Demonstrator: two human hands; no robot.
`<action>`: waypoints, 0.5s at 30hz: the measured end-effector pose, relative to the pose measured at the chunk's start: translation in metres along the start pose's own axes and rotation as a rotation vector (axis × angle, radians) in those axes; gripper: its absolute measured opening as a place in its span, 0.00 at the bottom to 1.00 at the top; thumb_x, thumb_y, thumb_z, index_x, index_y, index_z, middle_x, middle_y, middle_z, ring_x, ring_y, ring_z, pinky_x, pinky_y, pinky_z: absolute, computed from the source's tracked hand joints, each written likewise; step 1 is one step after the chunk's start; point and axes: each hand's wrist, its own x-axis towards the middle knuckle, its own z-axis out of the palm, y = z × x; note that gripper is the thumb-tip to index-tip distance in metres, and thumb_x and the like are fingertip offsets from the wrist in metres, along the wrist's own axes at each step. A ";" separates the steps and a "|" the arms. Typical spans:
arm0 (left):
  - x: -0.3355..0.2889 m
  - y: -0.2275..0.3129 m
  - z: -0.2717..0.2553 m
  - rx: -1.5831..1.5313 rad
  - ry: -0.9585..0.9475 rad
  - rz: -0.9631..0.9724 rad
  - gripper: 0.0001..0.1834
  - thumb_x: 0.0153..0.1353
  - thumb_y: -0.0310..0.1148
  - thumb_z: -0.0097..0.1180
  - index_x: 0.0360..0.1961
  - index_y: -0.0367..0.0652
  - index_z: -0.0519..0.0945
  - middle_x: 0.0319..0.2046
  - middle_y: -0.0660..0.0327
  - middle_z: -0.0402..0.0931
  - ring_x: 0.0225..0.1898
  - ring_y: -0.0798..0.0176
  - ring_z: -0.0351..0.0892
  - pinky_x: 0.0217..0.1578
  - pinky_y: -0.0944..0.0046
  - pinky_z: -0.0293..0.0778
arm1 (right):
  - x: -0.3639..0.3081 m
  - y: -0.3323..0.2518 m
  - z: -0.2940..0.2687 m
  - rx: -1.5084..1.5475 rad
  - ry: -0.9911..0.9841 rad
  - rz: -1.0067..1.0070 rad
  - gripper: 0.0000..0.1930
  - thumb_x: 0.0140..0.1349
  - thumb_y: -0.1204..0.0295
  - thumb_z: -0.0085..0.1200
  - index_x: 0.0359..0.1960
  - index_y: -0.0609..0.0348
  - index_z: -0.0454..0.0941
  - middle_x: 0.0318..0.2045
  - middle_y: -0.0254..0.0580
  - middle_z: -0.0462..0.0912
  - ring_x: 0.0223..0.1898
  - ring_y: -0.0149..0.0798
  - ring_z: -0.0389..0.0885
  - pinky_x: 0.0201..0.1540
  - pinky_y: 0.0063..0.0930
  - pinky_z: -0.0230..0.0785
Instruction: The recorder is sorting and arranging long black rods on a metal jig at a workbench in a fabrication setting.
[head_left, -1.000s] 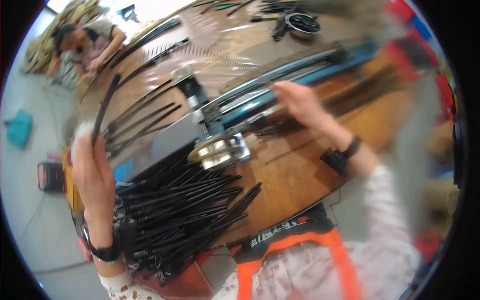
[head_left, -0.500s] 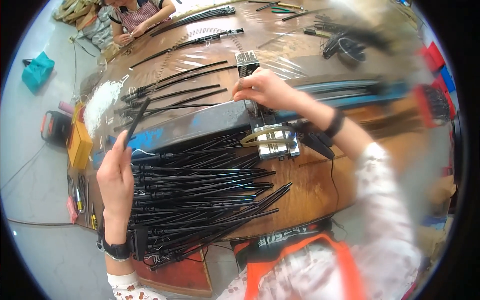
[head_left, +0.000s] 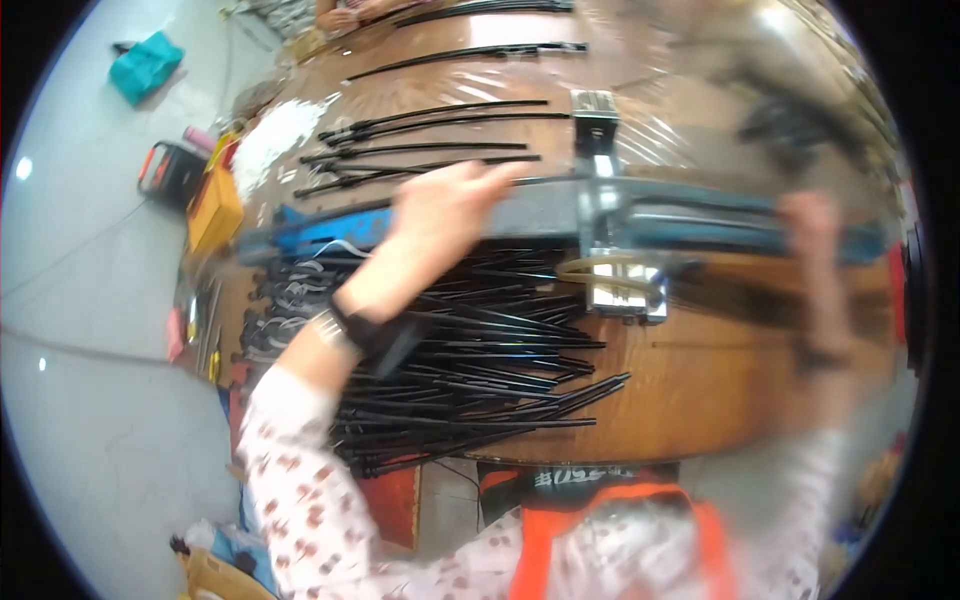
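Note:
My left hand (head_left: 445, 215) is closed over the grey-and-blue metal bar (head_left: 540, 212). A thin black rod (head_left: 545, 181) runs out from its fingertips to the silver clamp fixture (head_left: 600, 205) in the middle of the bar. Smeared by motion, my right hand (head_left: 812, 225) is at the right part of the blue rail (head_left: 700, 212); its fingers cannot be made out. Below my left hand lies a big heap of black rods (head_left: 480, 350) with dark fittings at their left ends.
Several black rods (head_left: 430, 125) lie beyond the bar, near a pile of small white pieces (head_left: 275, 145). A yellow box (head_left: 215, 210) stands at the table's left edge. Another person's hand (head_left: 340, 18) shows at the far edge. A yellowish tube (head_left: 600, 268) loops over the fixture.
My left hand has swung the raised black rod down and right onto the bar. My right hand has left the coiled cord by the fixture and moved far right. The view has shifted.

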 end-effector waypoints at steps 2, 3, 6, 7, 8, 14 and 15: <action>0.040 0.027 0.040 -0.100 0.091 0.122 0.12 0.64 0.32 0.51 0.46 0.59 0.80 0.25 0.59 0.77 0.28 0.54 0.82 0.26 0.56 0.77 | -0.013 0.029 0.000 0.016 0.002 0.023 0.03 0.59 0.77 0.56 0.34 0.60 0.77 0.33 0.47 0.79 0.39 0.52 0.76 0.43 0.42 0.66; 0.051 0.032 0.056 -0.108 0.092 0.148 0.09 0.65 0.33 0.51 0.43 0.55 0.80 0.25 0.58 0.77 0.29 0.53 0.82 0.27 0.55 0.78 | -0.019 0.033 -0.001 0.041 0.009 0.055 0.03 0.60 0.77 0.56 0.35 0.62 0.76 0.34 0.48 0.79 0.39 0.52 0.76 0.43 0.42 0.66; 0.033 0.029 0.060 -0.210 0.033 0.018 0.06 0.66 0.35 0.51 0.36 0.49 0.80 0.25 0.55 0.77 0.29 0.50 0.81 0.29 0.52 0.77 | -0.008 -0.003 -0.010 0.064 0.032 -0.005 0.04 0.61 0.78 0.55 0.36 0.64 0.75 0.34 0.50 0.78 0.39 0.52 0.76 0.44 0.41 0.66; 0.032 0.025 0.064 -0.198 0.026 0.015 0.06 0.66 0.35 0.51 0.36 0.49 0.80 0.25 0.55 0.77 0.29 0.50 0.81 0.29 0.52 0.77 | -0.017 0.008 0.005 0.077 0.038 -0.004 0.04 0.61 0.78 0.55 0.36 0.64 0.75 0.34 0.50 0.78 0.39 0.52 0.76 0.44 0.41 0.66; 0.033 0.023 0.069 -0.192 0.021 0.088 0.08 0.66 0.37 0.51 0.35 0.47 0.80 0.26 0.54 0.77 0.29 0.48 0.81 0.30 0.51 0.77 | -0.034 0.030 0.016 0.069 0.056 0.062 0.04 0.62 0.79 0.54 0.37 0.64 0.76 0.34 0.50 0.77 0.39 0.52 0.76 0.45 0.41 0.67; 0.034 0.036 0.075 -0.473 0.072 -0.022 0.11 0.61 0.37 0.57 0.28 0.41 0.80 0.28 0.50 0.77 0.32 0.44 0.79 0.33 0.49 0.75 | -0.035 0.031 0.020 0.084 -0.018 0.080 0.04 0.65 0.77 0.53 0.38 0.65 0.76 0.35 0.51 0.77 0.41 0.52 0.76 0.48 0.41 0.67; 0.034 0.037 0.074 -0.475 0.074 -0.018 0.11 0.61 0.37 0.57 0.28 0.41 0.80 0.28 0.50 0.77 0.32 0.44 0.79 0.33 0.49 0.75 | -0.042 0.039 0.026 0.098 0.000 0.096 0.04 0.65 0.77 0.53 0.38 0.64 0.76 0.35 0.51 0.77 0.42 0.52 0.76 0.49 0.41 0.67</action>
